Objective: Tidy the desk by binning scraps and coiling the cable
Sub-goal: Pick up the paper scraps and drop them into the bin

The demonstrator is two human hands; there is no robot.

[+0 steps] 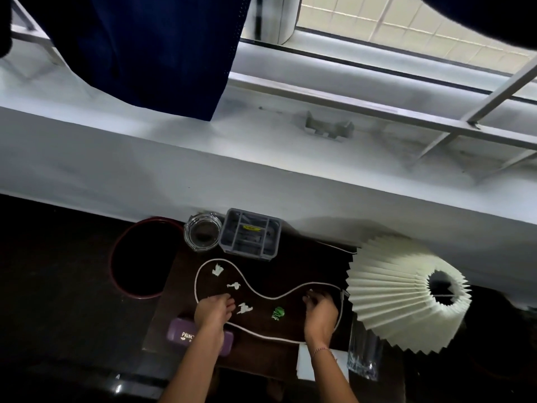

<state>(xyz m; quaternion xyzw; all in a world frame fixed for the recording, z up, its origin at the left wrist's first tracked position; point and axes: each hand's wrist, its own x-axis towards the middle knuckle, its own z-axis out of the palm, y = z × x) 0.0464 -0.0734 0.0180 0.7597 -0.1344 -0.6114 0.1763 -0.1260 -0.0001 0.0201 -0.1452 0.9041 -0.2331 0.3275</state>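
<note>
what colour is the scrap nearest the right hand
Green; the crumpled scrap shows best in the head view.

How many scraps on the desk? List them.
4: far white scrap, middle white scrap, near white scrap by left hand, green scrap by right hand. Hands may hide others.

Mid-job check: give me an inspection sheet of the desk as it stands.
Surface: dark desk, partly covered.
Job's things: three white scraps and one green scrap lie inside the cable loop; bin left of the desk, contents not visible.
Clutter: glass ashtray, grey organiser, purple case, pleated lampshade.
Grips: left hand on the desk beside the scraps; right hand by the cable near the lampshade; whether either holds anything is unclear.
Cables: white cable uncoiled, looping across the desk.
Surroundings: window ledge, blue curtain.
</note>
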